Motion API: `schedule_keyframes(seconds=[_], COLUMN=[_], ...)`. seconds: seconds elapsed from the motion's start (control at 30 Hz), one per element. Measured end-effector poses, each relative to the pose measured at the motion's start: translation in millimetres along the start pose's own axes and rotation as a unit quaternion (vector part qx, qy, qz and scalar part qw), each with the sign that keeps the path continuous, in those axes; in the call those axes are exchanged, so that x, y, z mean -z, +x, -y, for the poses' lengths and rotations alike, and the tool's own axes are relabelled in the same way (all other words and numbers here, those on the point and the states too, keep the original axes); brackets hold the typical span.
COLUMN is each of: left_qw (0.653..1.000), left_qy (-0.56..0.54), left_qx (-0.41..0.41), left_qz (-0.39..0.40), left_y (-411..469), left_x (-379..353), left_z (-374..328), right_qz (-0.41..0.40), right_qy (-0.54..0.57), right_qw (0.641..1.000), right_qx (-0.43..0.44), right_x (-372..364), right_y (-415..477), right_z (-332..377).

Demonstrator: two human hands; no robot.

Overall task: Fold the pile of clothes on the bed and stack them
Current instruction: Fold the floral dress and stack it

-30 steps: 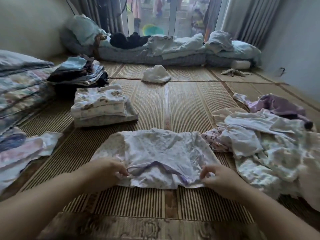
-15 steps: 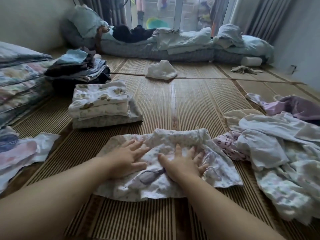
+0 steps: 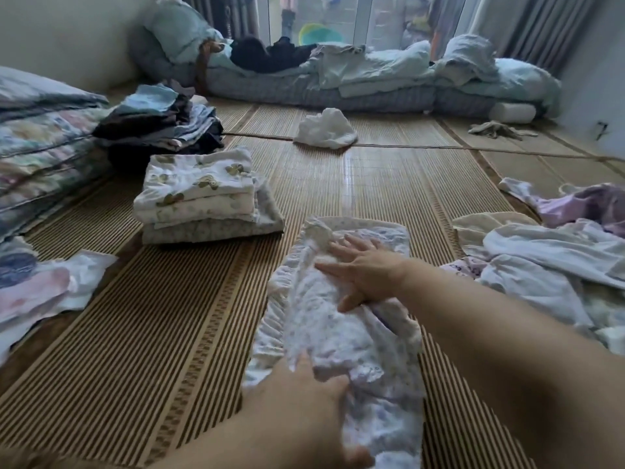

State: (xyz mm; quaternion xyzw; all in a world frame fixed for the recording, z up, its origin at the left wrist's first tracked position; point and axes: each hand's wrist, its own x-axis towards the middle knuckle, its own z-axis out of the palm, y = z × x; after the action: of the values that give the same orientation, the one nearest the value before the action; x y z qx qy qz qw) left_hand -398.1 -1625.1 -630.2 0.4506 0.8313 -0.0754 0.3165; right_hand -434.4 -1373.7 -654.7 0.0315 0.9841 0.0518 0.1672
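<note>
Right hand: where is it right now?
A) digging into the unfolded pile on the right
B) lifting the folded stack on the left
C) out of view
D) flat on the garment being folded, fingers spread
D: the right hand lies flat, fingers spread, on the white floral garment, apart from the folded stack and the unfolded pile.

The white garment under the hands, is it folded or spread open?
Folded lengthwise: the white garment lies as a narrow doubled strip; the right hand presses it flat, the left hand grips it.

Left hand (image 3: 304,397), right hand (image 3: 365,275) bare; both forearms (image 3: 473,319) bare.
</note>
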Motion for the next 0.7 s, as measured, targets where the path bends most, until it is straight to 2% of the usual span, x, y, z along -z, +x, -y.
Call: schedule_keyframes(seconds=[0.07,0.13,0.2,0.23,0.27,0.33,0.4,0.47,0.57,0.7], left_qw=[0.999,0.991,0.973,0.970,0.975,0.986,0.986,0.984,0.980,0.970], left_qy=[-0.013,-0.009,0.009,0.023,0.033,0.024,0.021,0.005,-0.012,-0.046], left_qx=[-0.037,-0.069,-0.071,-0.079,-0.097,-0.140,-0.161,-0.163,-0.162,-0.150], left_qz=[-0.004,-0.112,-0.221,-0.230,-0.198,-0.085,-0.045,-0.069,-0.116,-0.187], left_y=[-11.4,-24.9,-28.5,-27.5,-25.1,-20.4,-14.5,-7.4,-0.4,-3.8], left_x=[0.6,-0.7,-0.6,0.5,0.6,0.7,-3.7,-7.9,-15.8,-25.2], left_z=[-2.9,10.3,34.6,48.3,61.6,83.4,96.9,101.2,95.9,86.9], right_qz=[-0.068,-0.175,-0.221,-0.205,-0.170,-0.075,-0.008,0.001,-0.047,-0.074], right_qy=[0.074,0.183,0.250,0.261,0.263,0.252,0.208,0.172,0.173,0.260], right_qw=[0.995,0.967,0.943,0.943,0.950,0.965,0.978,0.985,0.982,0.958], right_qx=[-0.016,-0.016,-0.004,0.003,0.007,0.005,-0.005,-0.029,-0.068,-0.091], right_x=[0.5,-11.6,-29.7,-37.6,-44.8,-56.7,-65.4,-72.6,-77.5,-68.1], right_y=[-27.3,-67.8,-112.0,-132.8,-151.0,-174.2,-186.0,-188.9,-188.2,-189.8], right_z=[14.2,34.6,56.1,66.4,75.8,89.9,99.0,103.5,109.9,113.2])
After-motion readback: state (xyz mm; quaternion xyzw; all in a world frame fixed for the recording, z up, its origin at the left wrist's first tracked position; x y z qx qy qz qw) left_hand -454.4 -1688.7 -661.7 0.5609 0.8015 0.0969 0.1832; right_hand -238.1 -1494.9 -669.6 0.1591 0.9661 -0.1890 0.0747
